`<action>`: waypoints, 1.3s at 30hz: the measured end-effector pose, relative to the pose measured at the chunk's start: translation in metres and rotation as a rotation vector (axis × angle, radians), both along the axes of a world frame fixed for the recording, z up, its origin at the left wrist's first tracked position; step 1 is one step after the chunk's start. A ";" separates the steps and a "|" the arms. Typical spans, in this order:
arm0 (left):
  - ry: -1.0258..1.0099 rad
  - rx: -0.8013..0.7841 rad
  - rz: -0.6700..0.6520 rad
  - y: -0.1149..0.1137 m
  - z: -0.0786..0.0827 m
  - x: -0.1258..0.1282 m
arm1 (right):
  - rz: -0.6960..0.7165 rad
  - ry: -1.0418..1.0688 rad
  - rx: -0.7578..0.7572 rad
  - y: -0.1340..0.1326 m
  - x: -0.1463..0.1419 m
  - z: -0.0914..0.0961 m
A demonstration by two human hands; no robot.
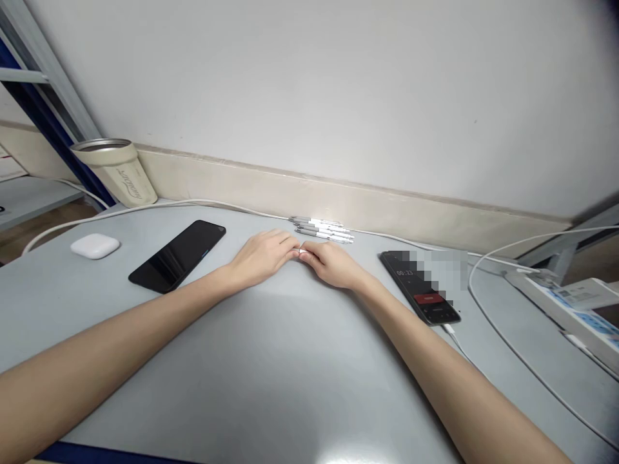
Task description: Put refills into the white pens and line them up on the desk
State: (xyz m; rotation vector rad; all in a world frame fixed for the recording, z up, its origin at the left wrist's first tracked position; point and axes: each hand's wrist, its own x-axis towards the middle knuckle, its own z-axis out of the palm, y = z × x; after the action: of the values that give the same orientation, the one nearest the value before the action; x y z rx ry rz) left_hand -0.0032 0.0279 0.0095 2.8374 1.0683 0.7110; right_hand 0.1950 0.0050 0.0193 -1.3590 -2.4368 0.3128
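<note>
Both my hands rest on the grey table (271, 361), their fingertips meeting in the middle. My left hand (264, 256) and my right hand (331, 264) pinch together a small white and grey object (301, 251), likely a pen; most of it is hidden under the fingers. Just behind the hands lie several white and grey pens (323, 230) in a row, close to the wall.
A black phone (178, 255) lies face up at the left, with a white earbud case (95, 245) further left and a beige cup (117, 171) by the wall. A second phone (420, 287) on a white cable (507, 348) lies at the right, beside a power strip (570, 309).
</note>
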 end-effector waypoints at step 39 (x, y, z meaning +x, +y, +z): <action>-0.142 -0.112 0.091 -0.004 -0.006 0.003 | -0.161 0.016 0.199 -0.007 -0.002 -0.012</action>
State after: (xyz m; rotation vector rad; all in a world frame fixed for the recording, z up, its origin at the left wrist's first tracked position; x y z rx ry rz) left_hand -0.0001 0.0244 0.0035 2.6163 1.1802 0.8173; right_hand 0.1932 -0.0019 0.0077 -1.4449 -2.2591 0.0401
